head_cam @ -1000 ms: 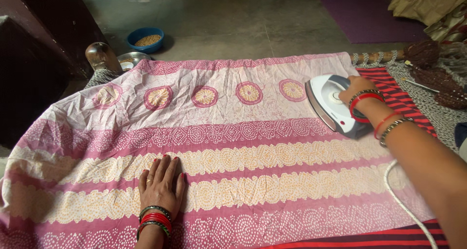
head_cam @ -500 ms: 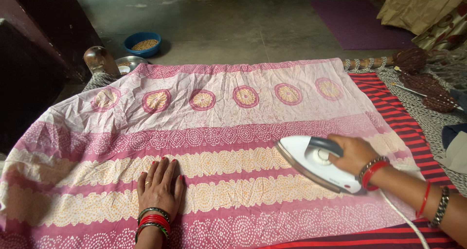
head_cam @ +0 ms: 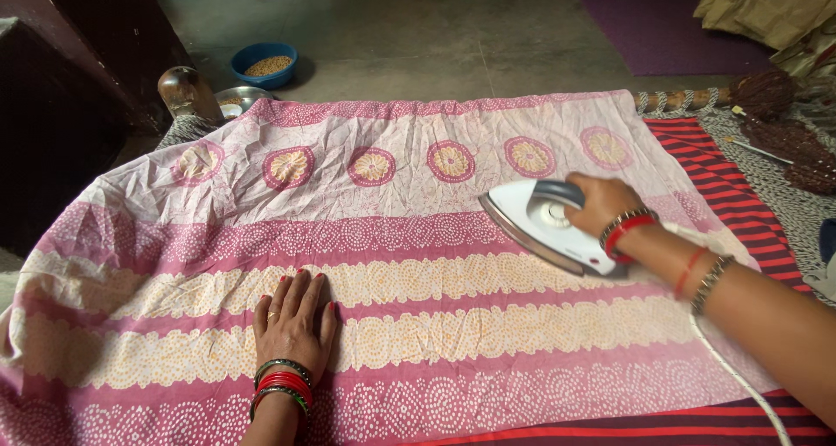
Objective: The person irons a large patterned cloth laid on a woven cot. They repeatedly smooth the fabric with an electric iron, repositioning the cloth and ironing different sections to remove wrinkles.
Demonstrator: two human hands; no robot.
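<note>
A pink and white patterned cloth (head_cam: 409,263) with round motifs lies spread over a red and black striped mat (head_cam: 740,176). My left hand (head_cam: 294,324) presses flat on the cloth near its front edge, fingers spread, with bangles at the wrist. My right hand (head_cam: 605,204) grips the dark handle of a white electric iron (head_cam: 540,224), which rests sole-down on the cloth right of centre, its tip pointing left. The iron's white cord (head_cam: 740,381) trails off to the lower right.
A blue bowl of grain (head_cam: 264,64) and a steel dish (head_cam: 233,97) sit on the concrete floor behind the cloth, beside a rounded wooden post (head_cam: 185,91). A purple mat (head_cam: 662,23) lies far right. Dark yarn bundles (head_cam: 784,124) lie at the right edge.
The iron came from the far right side down toward me onto the lower stripes, then slid up and slightly left to the cloth's middle band. My left hand stayed pressed in place.
</note>
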